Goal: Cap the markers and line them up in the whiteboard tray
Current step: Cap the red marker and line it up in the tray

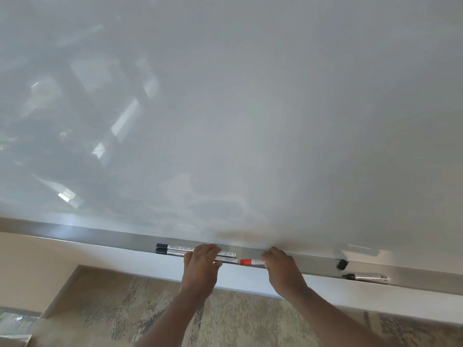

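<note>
Two black-capped markers (172,249) lie side by side in the metal whiteboard tray (100,237), caps to the left. My left hand (201,265) rests over their middle, fingers curled on them. To their right lies a red-capped marker (250,261), its cap pointing left; my right hand (281,267) covers and grips its right end. Farther right in the tray sits a loose black cap (342,264) and an uncapped black marker (367,277) with its tip showing.
The large glossy whiteboard (250,108) fills the view above the tray. Below the tray runs a white ledge (245,279), a beige wall at left and a mottled brown floor or rug (140,309).
</note>
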Tool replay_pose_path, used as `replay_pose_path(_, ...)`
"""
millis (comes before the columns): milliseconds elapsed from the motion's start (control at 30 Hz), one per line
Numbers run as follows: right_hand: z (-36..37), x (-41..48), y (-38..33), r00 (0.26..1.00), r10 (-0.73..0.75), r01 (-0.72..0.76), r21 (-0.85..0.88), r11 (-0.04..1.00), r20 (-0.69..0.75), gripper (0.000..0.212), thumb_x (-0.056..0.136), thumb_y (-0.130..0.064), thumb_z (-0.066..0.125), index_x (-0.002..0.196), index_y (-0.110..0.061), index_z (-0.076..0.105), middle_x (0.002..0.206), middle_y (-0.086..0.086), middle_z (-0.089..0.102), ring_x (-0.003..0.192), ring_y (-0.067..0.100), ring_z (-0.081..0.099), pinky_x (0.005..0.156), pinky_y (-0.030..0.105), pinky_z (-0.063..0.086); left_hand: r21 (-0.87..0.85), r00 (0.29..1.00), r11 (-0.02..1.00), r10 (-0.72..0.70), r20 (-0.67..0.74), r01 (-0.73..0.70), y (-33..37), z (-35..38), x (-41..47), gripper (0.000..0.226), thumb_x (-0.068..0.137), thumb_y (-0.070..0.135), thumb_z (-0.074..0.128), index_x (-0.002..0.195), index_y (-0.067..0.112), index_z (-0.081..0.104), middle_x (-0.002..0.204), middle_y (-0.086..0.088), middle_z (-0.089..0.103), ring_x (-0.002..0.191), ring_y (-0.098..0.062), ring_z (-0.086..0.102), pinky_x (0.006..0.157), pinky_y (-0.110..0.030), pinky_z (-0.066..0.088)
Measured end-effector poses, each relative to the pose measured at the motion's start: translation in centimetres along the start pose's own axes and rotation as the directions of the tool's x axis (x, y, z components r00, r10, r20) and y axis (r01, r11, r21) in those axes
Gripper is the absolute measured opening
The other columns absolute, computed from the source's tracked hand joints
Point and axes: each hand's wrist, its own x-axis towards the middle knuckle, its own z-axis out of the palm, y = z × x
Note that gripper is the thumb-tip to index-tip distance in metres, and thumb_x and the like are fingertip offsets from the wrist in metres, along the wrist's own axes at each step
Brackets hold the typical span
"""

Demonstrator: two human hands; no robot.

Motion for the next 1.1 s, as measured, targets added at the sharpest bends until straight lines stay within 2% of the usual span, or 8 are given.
replay_pose_path(100, 0.4, 0.0, -0.3, 1.000, 0.008, -0.008, -0.055, 0.998, -0.006, 0.048, 0.072, 0.008, 0.072, 0.103, -0.029, 0.070, 0.093, -0.010, 0.066, 0.092, 0.016, 0.062, 0.071, 0.032, 0.046, 0.004, 1.000, 1.000, 0.004, 0.016, -0.004, -0.5, 0.4, 0.1, 0.040, 0.095, 0.023, 0.070, 0.134, 0.023, 0.065, 0.142, 0.004, 0.063, 0.138, -0.018, 0.049, 0.114, -0.043, 0.031)
replay_pose_path(200, 0.4, -0.4, -0.6, 0.999, 0.035, -0.036, -0.072, 0.997, -0.009, 0.054, 0.064, 0.011, 0.077, 0.099, -0.030, 0.073, 0.086, -0.010, 0.066, 0.089, 0.018, 0.064, 0.069, 0.032, 0.039, -0.001, 1.000, 1.000, 0.010, 0.027, -0.010, -1.1, 0.8, 0.2, 0.040, 0.094, 0.023, 0.071, 0.134, 0.024, 0.064, 0.142, 0.004, 0.062, 0.138, -0.018, 0.049, 0.115, -0.045, 0.031)
replay_pose_path(500, 0.3, -0.6, -0.6, 0.999, -0.018, 0.022, -0.130, 0.991, 0.029, 0.065, 0.076, 0.013, 0.062, 0.122, -0.034, 0.064, 0.111, -0.007, 0.064, 0.113, 0.019, 0.055, 0.088, 0.038, 0.040, 0.006, 0.998, 1.000, 0.024, 0.056, -0.024, -1.6, 1.4, 0.2, 0.040, 0.093, 0.022, 0.073, 0.132, 0.025, 0.065, 0.141, 0.004, 0.063, 0.137, -0.020, 0.050, 0.115, -0.047, 0.032)
replay_pose_path(567, 0.4, -0.8, -0.5, 0.999, -0.028, 0.030, -0.115, 0.993, 0.023, 0.061, 0.079, 0.009, 0.063, 0.123, -0.032, 0.063, 0.114, -0.006, 0.064, 0.115, 0.020, 0.056, 0.089, 0.038, 0.040, 0.002, 0.998, 0.999, 0.031, 0.055, -0.032, -1.3, 1.4, 0.2, 0.040, 0.092, 0.022, 0.074, 0.131, 0.025, 0.066, 0.140, 0.004, 0.063, 0.137, -0.020, 0.051, 0.114, -0.048, 0.033)
replay_pose_path(667, 0.2, -1.2, -0.3, 0.998, -0.035, 0.033, -0.039, 0.999, -0.048, 0.037, 0.089, -0.012, 0.068, 0.122, -0.028, 0.063, 0.119, -0.006, 0.066, 0.115, 0.019, 0.058, 0.093, 0.038, 0.042, -0.007, 0.998, 0.999, 0.037, 0.042, -0.037, -0.7, 1.5, 0.2, 0.039, 0.091, 0.022, 0.075, 0.130, 0.026, 0.067, 0.139, 0.004, 0.064, 0.136, -0.020, 0.052, 0.113, -0.048, 0.033)
replay_pose_path(767, -0.7, -1.8, 0.5, 0.993, -0.017, 0.022, 0.035, 0.999, -0.121, 0.030, 0.092, -0.026, 0.064, 0.122, -0.029, 0.060, 0.118, -0.008, 0.064, 0.110, 0.016, 0.058, 0.091, 0.037, 0.042, -0.018, 0.998, 0.998, 0.058, 0.026, -0.058, 0.3, 1.9, 0.4, 0.037, 0.090, 0.021, 0.077, 0.126, 0.025, 0.069, 0.136, 0.003, 0.066, 0.132, -0.022, 0.054, 0.109, -0.048, 0.035)
replay_pose_path(900, -2.9, -3.1, 3.4, 0.985, 0.007, 0.000, 0.041, 0.999, -0.170, 0.027, 0.092, -0.024, 0.058, 0.118, -0.029, 0.058, 0.112, -0.008, 0.061, 0.101, 0.015, 0.056, 0.081, 0.034, 0.039, -0.034, 0.996, 0.995, 0.091, 0.020, -0.090, 2.5, 2.6, 0.8, 0.035, 0.090, 0.019, 0.076, 0.124, 0.025, 0.071, 0.135, 0.003, 0.066, 0.128, -0.025, 0.054, 0.103, -0.047, 0.038)
replay_pose_path(1100, -5.9, -5.7, 10.4, 0.971, 0.112, -0.119, -0.023, 0.993, -0.211, 0.023, 0.089, -0.021, 0.060, 0.111, -0.026, 0.062, 0.113, -0.005, 0.064, 0.104, 0.019, 0.059, 0.081, 0.037, 0.044, -0.119, 0.987, 0.980, 0.160, 0.016, -0.157, 7.2, 3.6, 1.2, 0.031, 0.093, 0.021, 0.072, 0.124, 0.024, 0.070, 0.130, 0.006, 0.068, 0.124, -0.021, 0.055, 0.101, -0.043, 0.036)
